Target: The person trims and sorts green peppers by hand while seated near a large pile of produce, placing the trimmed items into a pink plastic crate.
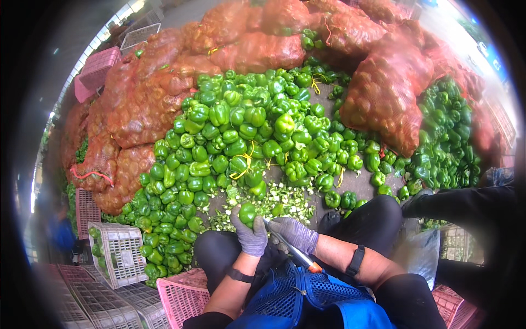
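My gloved left hand point(251, 235) is closed around a green bell pepper point(247, 213), held up over my lap. Close to its right, my gloved right hand point(294, 233) grips a metal cutting tool point(299, 254) with an orange end; its tip lies near the pepper, and the grip is partly hidden by the hand. Beyond both hands, pale green pepper trimmings point(289, 201) are strewn on the floor. A large heap of green bell peppers point(220, 114) spreads out in front, with some yellow ties among them.
Red mesh sacks point(388, 88) full of produce ring the heap. At lower left stand a white plastic crate point(125, 257) and a pink crate point(183, 294) beside my leg. Another person's dark-clothed leg point(464, 205) reaches in from the right, near a plastic bag point(420, 253).
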The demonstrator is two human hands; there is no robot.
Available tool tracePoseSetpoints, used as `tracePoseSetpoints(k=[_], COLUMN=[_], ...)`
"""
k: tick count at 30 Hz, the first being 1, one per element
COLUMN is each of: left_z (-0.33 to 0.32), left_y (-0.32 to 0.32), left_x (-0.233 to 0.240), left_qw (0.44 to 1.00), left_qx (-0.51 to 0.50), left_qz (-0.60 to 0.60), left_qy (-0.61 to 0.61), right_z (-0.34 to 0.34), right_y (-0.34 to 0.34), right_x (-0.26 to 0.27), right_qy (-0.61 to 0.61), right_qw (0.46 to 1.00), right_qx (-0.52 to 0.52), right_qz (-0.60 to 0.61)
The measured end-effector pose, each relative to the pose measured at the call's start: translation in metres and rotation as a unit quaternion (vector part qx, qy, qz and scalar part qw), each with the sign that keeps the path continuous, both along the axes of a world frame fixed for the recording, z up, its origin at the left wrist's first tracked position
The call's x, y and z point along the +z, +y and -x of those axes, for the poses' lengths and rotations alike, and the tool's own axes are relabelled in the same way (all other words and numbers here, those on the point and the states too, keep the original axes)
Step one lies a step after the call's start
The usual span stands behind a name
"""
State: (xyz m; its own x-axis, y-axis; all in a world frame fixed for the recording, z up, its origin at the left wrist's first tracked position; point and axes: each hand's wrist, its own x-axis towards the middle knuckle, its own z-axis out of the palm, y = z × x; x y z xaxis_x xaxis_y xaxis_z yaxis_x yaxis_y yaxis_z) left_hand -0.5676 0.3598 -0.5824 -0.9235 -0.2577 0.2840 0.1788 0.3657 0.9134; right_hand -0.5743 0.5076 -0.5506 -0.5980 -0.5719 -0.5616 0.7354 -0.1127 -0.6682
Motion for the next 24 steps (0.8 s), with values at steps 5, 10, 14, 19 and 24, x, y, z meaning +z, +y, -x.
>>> tracePoseSetpoints(k=[5,10,14,19,24], left_z=[0.006,0.006,0.007,0.007,0.004], left_y=[-0.01,-0.014,-0.013,-0.015,-0.009], left_x=[-0.006,-0.017,-0.023,-0.02,-0.012], left_qw=[0.98,0.918,0.938,0.935,0.939], left_qx=[-0.096,-0.159,-0.127,-0.089,-0.101], left_qz=[-0.175,-0.331,-0.293,-0.323,-0.315], left_qy=[-0.02,-0.149,-0.134,-0.119,-0.092], right_z=[0.004,0.001,-0.003,-0.007,-0.007], right_y=[0.008,0.018,0.023,0.024,0.021], right_x=[-0.005,0.001,0.006,0.005,0.005], right_qy=[0.141,0.39,0.376,0.336,0.092], right_qw=[0.982,0.835,0.814,0.892,0.981], right_qx=[0.045,0.18,0.212,0.118,0.081], right_qz=[-0.116,-0.345,-0.389,-0.278,-0.151])
